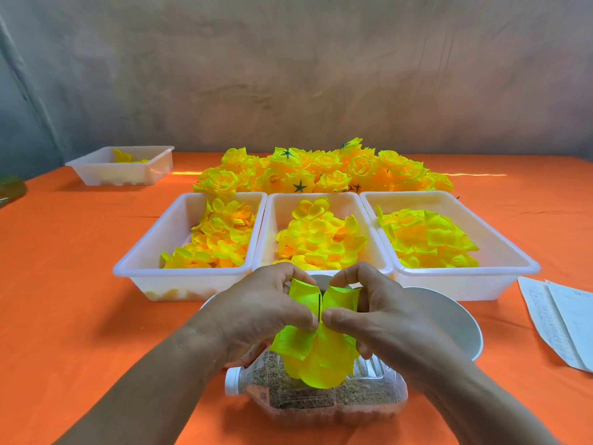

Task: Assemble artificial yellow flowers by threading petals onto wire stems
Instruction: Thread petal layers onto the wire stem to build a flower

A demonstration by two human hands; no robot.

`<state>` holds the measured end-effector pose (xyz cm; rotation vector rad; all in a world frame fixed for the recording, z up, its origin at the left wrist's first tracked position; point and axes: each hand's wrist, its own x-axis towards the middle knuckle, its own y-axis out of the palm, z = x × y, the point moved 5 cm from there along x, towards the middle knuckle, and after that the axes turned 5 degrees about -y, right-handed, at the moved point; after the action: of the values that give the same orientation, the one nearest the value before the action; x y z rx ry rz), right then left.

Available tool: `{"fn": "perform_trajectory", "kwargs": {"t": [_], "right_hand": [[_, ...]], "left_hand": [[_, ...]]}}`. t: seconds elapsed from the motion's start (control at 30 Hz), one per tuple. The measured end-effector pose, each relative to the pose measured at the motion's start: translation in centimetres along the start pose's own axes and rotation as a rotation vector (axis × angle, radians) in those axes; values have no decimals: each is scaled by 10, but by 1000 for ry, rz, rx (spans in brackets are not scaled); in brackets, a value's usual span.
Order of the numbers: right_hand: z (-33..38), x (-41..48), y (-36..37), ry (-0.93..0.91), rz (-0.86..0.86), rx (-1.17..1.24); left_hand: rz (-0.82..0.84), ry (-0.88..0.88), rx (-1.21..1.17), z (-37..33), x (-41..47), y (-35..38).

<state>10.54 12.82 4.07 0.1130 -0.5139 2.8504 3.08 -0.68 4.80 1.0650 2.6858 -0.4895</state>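
A half-built yellow flower (316,351) hangs between both hands, low in the middle of the head view. A thin dark wire stem (319,308) runs up through its petals. My left hand (256,313) pinches the petals to the left of the stem. My right hand (378,313) pinches those to its right, so the two thumbs nearly touch at the wire. Three white trays hold loose yellow petals: left tray (141,252), middle tray (276,207), right tray (500,245). Behind them lies a heap of finished yellow flowers (321,171).
A cut plastic bottle (314,399) filled with brown sand lies on its side under the hands. A white bowl (449,319) stands just behind them. A fourth tray (125,165) sits far left, and papers (558,319) lie at the right edge of the orange tablecloth.
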Motion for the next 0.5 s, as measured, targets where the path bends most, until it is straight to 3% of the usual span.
{"fn": "perform_trajectory", "kwargs": {"t": [0.27,0.5], "right_hand": [[-5,2,0,23,28,-79],[-6,5,2,67,33,-60]], "left_hand": [[-9,-81,69,1,1,-1],[58,-151,-32,4,3,-3]]}}
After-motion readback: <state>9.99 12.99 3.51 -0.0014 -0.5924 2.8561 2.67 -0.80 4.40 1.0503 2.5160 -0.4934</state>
